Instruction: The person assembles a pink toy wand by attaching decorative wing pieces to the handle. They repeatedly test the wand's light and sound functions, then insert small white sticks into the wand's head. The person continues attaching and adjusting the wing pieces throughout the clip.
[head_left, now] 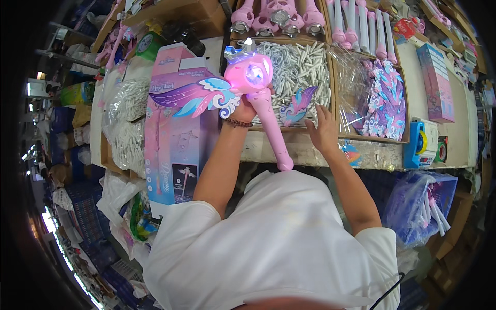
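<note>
A pink toy wand (271, 129) with a lit, glowing round head and a silvery crown stands tilted in front of me. My left hand (245, 109) is closed around it just below the head. A purple, blue and white wing (199, 98) sticks out from the left side of the head. To the right of the handle is a smaller-looking wing (298, 107); whether it touches the wand I cannot tell. My right hand (324, 129) is beside that wing, fingers apart with nothing in them, at the near edge of a tray of small white pieces (312, 67).
A tall pink and blue printed box (173, 139) lies at the left, beside bagged white parts (129, 119). Stacked wings (385, 106) fill the right tray. Pink wand parts (279, 18) sit behind. A tape dispenser (421, 142) and another box (436, 82) are farther right.
</note>
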Action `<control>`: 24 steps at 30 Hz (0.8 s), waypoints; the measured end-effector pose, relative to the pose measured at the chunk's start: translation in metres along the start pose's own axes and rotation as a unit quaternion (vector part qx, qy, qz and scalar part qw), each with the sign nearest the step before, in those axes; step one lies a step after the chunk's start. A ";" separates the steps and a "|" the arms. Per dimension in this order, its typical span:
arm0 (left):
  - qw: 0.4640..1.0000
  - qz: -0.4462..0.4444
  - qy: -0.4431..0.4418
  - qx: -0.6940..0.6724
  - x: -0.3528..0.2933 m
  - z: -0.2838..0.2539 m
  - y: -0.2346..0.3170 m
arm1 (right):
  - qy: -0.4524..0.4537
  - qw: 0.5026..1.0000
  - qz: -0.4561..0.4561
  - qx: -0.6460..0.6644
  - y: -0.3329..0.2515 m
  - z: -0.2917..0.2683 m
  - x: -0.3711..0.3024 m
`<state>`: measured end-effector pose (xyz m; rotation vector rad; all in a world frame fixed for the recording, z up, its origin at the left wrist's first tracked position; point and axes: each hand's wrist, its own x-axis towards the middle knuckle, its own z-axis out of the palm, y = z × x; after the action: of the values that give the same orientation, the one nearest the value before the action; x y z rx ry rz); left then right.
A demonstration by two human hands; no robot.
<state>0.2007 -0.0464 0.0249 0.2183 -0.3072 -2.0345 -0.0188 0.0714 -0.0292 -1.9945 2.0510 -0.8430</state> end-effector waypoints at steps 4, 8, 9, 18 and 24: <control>1.000 0.013 -0.013 0.018 0.007 0.004 -0.004 | -0.241 0.816 0.159 0.501 -0.063 -0.023 0.024; 1.000 0.015 -0.005 -0.004 0.004 0.021 -0.012 | -0.280 0.698 0.220 0.622 -0.093 -0.027 0.033; 1.000 0.017 -0.011 -0.001 0.003 0.020 -0.012 | -0.274 0.695 0.204 0.633 -0.094 -0.026 0.033; 0.998 0.047 -0.007 0.040 -0.008 0.023 -0.013 | -0.299 0.681 0.185 0.643 -0.092 -0.025 0.028; 0.996 0.061 -0.055 0.043 -0.008 0.028 -0.021 | -0.294 0.690 0.188 0.634 -0.086 -0.032 0.026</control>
<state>0.1788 -0.0269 0.0455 0.1363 -0.4659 -1.9187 0.0377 0.0594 0.0466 -0.7996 0.8733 -0.9202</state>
